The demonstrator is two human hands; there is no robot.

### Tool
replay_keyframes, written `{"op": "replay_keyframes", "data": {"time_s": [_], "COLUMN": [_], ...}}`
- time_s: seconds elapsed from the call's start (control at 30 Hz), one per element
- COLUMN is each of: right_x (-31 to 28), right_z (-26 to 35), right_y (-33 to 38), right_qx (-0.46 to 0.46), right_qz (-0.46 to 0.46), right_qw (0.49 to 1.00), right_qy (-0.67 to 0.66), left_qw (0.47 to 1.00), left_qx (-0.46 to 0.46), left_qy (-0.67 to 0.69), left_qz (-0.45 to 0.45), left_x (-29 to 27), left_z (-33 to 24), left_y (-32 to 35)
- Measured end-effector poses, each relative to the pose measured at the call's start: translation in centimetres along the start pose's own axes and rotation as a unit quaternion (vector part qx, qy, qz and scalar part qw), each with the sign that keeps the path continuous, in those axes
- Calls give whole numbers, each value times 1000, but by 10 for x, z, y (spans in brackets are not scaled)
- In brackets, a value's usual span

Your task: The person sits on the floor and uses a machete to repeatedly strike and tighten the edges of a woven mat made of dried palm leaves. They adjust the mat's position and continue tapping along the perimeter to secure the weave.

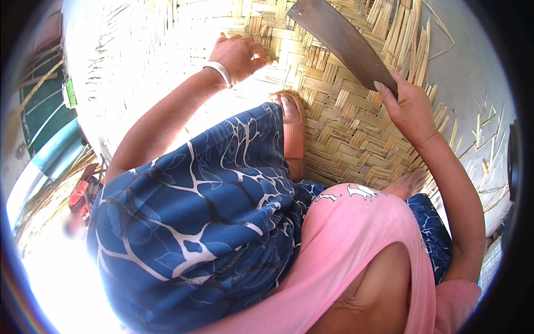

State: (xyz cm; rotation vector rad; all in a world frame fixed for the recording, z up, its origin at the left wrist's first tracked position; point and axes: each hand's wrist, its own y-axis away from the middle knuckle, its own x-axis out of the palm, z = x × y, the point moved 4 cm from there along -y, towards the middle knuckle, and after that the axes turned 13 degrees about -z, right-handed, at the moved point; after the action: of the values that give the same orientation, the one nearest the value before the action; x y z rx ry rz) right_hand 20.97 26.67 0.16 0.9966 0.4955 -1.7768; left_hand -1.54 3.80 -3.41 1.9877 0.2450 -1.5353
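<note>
A mat woven from flat pale strips (345,119) spreads under both hands. My right hand (410,108) grips the near end of a long, flat, dark knife blade (345,44), thumb along its edge. The blade slants up and to the left over the mat. On the mat's brightly lit part rests my left hand (236,55), with a pale band (219,72) at the wrist. Its fingers are curled in against the weave; glare hides whether a strip is between them.
Loose unwoven strip ends (420,47) stick out along the mat's right edge. Scraps (484,133) litter the grey floor there. My foot in an orange sandal (295,133) stands on the mat; another bare foot (409,183) rests near its lower edge. Red cloth (83,195) lies far left.
</note>
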Motion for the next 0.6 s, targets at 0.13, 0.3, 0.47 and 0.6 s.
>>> {"op": "replay_keyframes", "data": {"time_s": [0.13, 0.3, 0.47, 0.6], "right_x": [0, 1, 2, 2], "right_z": [0, -3, -5, -3], "right_y": [-1, -1, 0, -2], "right_qx": [0, -9, -5, -7], "right_qz": [5, -10, -10, -10], "right_qw": [1000, 1000, 1000, 999], "right_qy": [-11, -2, -17, -33], "left_qw": [995, 990, 996, 996], "left_qx": [-27, -34, 33, 50], "left_qy": [-44, -53, -79, -71], "left_qz": [84, 126, 19, 2], "left_x": [-4, -8, -2, -3], "left_z": [-7, -14, -18, -15], "left_y": [-10, -17, -6, -4]}}
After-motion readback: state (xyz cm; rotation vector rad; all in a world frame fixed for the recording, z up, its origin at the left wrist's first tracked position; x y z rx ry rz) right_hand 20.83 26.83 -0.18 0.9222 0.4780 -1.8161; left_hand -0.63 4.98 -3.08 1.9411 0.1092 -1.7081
